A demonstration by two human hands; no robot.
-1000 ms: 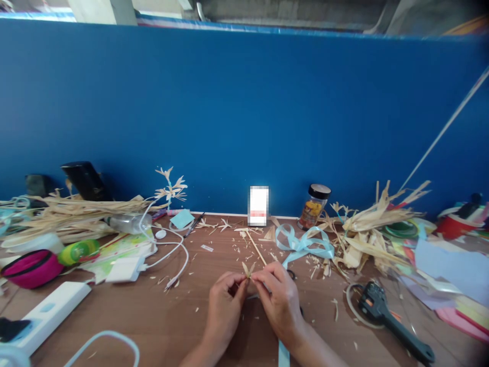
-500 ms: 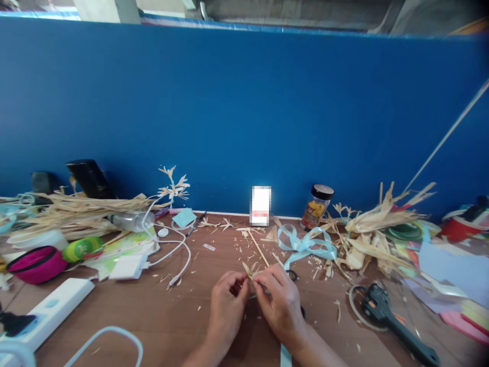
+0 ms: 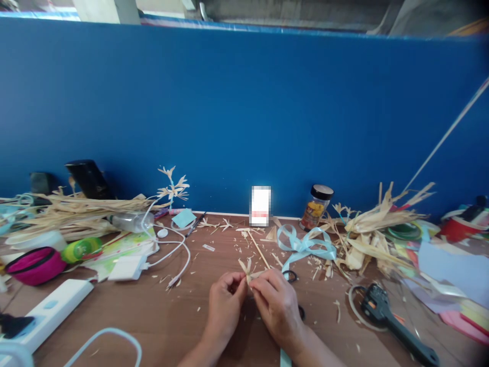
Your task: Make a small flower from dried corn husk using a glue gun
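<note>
Between my two hands is a small pale husk flower (image 3: 247,268) with pointed petals spread upward. My left hand (image 3: 227,298) pinches it low on its left side, thumb against fingers. From the right, my right hand (image 3: 277,300) pinches the flower's base and a petal with thumb and forefinger. Beyond the right hand a thin stick (image 3: 259,247) lies on the brown table. Black scissor handles (image 3: 291,276) show partly beside the right hand, the rest hidden under it. A light blue ribbon (image 3: 305,244) lies in loops behind, and its end comes out below the right wrist.
Husk scraps and small husk flowers (image 3: 226,224) lie toward the blue partition (image 3: 229,112). A lidded jar (image 3: 316,208) and husk bundles (image 3: 367,224) stand right, near a dark-handled tool (image 3: 397,321). Left are a white power strip (image 3: 49,311), cables and a pink pouch (image 3: 35,265).
The husk flower has tilted and shifted slightly left, its petals now more spread. Both hands stay pinched on it, with the right fingers a little higher along it.
</note>
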